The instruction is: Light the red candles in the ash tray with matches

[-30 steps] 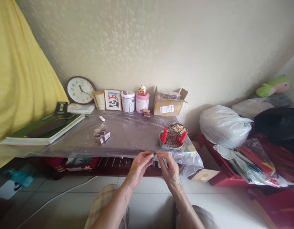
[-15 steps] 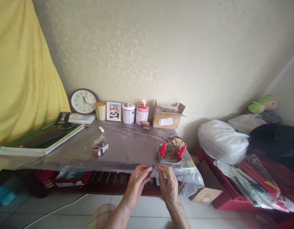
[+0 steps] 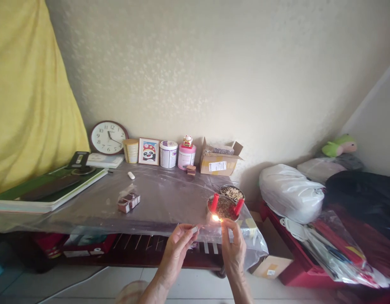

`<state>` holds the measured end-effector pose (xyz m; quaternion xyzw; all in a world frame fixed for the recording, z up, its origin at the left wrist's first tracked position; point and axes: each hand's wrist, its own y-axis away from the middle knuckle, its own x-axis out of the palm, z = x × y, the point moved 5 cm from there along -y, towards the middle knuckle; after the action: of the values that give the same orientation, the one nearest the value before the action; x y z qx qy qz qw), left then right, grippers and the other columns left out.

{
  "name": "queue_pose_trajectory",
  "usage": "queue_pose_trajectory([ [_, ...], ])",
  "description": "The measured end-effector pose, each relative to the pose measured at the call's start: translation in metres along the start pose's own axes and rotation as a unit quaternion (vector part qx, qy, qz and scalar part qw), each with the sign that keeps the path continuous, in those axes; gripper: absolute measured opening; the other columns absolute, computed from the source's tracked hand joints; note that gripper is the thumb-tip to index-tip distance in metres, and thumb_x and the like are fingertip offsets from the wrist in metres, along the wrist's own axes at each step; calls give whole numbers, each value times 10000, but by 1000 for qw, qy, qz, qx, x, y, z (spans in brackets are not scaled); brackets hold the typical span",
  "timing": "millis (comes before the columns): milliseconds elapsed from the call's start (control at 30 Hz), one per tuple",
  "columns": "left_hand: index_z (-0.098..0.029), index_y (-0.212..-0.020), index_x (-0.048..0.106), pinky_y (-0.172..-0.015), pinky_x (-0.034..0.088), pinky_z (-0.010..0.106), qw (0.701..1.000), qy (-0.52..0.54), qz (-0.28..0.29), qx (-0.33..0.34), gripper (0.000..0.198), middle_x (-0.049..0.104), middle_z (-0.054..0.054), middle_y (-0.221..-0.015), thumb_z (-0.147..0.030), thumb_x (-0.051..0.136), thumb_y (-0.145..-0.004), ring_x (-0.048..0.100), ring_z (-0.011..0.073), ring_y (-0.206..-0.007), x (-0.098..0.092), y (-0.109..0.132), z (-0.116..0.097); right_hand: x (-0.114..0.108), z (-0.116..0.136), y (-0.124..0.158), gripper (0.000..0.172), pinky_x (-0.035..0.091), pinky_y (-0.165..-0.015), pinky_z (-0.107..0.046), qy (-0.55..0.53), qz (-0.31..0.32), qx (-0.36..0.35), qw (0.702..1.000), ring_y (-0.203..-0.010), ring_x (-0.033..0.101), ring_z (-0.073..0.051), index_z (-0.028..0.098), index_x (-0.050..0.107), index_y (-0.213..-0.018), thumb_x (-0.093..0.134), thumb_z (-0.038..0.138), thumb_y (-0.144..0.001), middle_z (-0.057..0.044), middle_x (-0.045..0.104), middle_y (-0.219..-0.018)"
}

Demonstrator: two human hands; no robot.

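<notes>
Near the table's front edge, my left hand [image 3: 181, 242] is closed on a small matchbox [image 3: 195, 229]. To its right, my right hand [image 3: 233, 242] pinches a burning match, whose bright flame [image 3: 216, 218] shows just in front of a round tin [image 3: 225, 214]. Two red candles stand in that tin, one at the left [image 3: 215, 203] and one at the right [image 3: 239, 207], over dark grainy filling. Behind it sits a second tin [image 3: 232, 193] full of loose matchsticks. I cannot tell whether either candle is lit.
A wrapped pack of matchboxes [image 3: 129, 202] lies on the plastic-covered table [image 3: 169, 202]. Along the wall stand a clock [image 3: 108, 137], a framed panda picture [image 3: 148, 151], canisters [image 3: 168, 154] and an open carton [image 3: 219, 164]. Bags [image 3: 291, 192] are at the right.
The match in my right hand now burns. My right hand has moved right, away from the matchbox and nearer the candle tin. The view has shifted slightly.
</notes>
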<state>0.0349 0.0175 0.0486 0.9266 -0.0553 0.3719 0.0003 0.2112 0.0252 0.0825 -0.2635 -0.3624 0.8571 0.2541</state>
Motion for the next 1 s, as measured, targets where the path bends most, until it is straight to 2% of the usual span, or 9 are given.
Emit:
queue_pose_trajectory([
  [233,-180,-868,651,-947,399,334,1000,8,-18,8,182,696,74,-1015,-332,661,-769,608,177,-947,-9,-5,-3,-6,-15,-1,193,439,-775,-311,-98,-34,131,986,-831,565,-191,191,617,-813,587,382,-813,-37,625,-860],
  [433,-176,-885,648,-924,406,339,999,16,-30,1,208,696,77,-1012,-340,670,-759,612,185,-940,-12,-8,-2,-13,-20,-13,289,445,-704,-289,-202,-44,240,948,-767,561,-184,180,631,-860,639,451,-760,-25,625,-802],
  [700,-178,-872,649,-897,411,332,999,17,-41,-14,222,705,68,-930,-356,682,-743,615,191,-924,-14,-10,2,-16,-7,-47,285,458,-712,-280,-240,-65,236,939,-735,566,-167,173,642,-799,687,443,-720,-23,645,-790],
  [867,-181,-892,647,-905,403,337,999,13,-39,-18,229,704,75,-951,-369,659,-763,610,202,-954,-15,-11,3,-6,-5,-64,273,444,-644,-246,-270,-59,232,933,-664,536,-135,171,645,-773,708,427,-702,-1,621,-735],
  [1000,-186,-898,647,-895,408,319,999,18,-38,-27,225,703,68,-958,-368,656,-765,609,190,-947,-17,-12,5,4,-8,-70,271,432,-652,-241,-301,-52,230,924,-663,533,-128,170,652,-773,722,417,-686,9,624,-724],
])
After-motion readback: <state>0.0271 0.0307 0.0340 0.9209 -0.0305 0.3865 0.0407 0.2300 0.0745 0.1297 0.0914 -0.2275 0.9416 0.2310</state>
